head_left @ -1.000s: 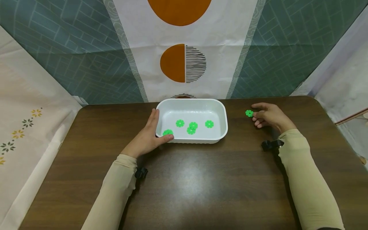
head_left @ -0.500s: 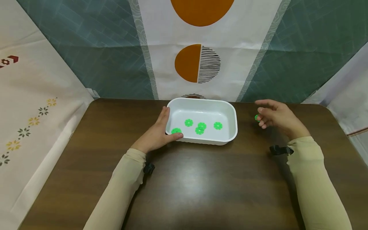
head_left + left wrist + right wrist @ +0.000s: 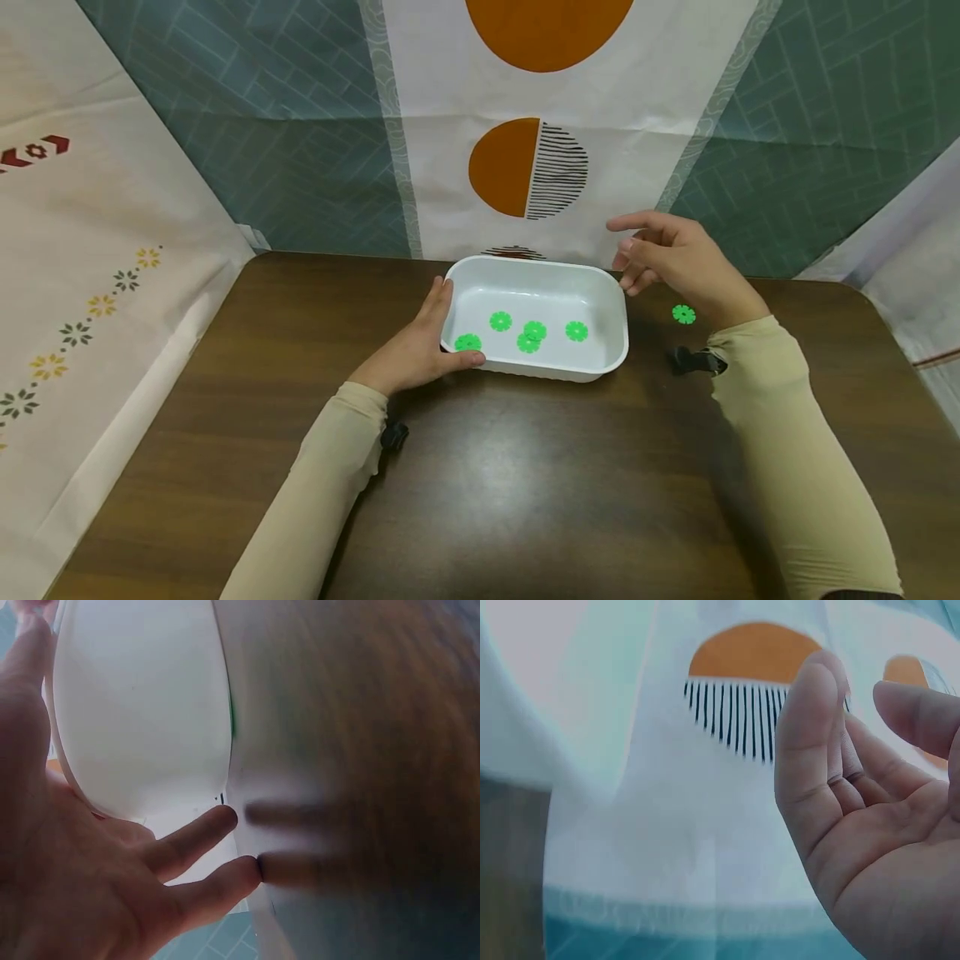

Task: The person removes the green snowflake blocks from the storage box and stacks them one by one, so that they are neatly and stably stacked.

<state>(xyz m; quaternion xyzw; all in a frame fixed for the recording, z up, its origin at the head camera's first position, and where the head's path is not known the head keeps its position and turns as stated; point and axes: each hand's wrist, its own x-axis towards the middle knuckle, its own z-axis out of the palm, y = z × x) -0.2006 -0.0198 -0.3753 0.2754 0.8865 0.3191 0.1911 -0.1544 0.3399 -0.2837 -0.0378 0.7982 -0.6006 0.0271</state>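
Observation:
My left hand (image 3: 411,352) rests against the left end of the white tray (image 3: 540,371), fingers straight, the thumb over the front rim. In the left wrist view, two spread fingers (image 3: 196,841) reach past the tray's wall to the tabletop. Inside the tray lie several green notched plastic discs (image 3: 577,332), two of them overlapping. My right hand (image 3: 682,262) is raised by the tray's right back corner, its fingers loosely bent. In the right wrist view, a gap separates the thumb (image 3: 922,716) from the fingers, with nothing between them. One green disc (image 3: 683,314) lies on the table just below the right hand.
The brown wooden table (image 3: 480,500) extends in front of the tray and to both sides. A patterned cloth (image 3: 315,167) hangs behind its back edge. Pale cloths stand at the left and right. A black strap mount (image 3: 693,360) is on the right wrist.
The right hand has risen and moved left from the loose green disc toward the tray. That disc keeps its place on the table. The left hand stays on the tray; the head view has shifted.

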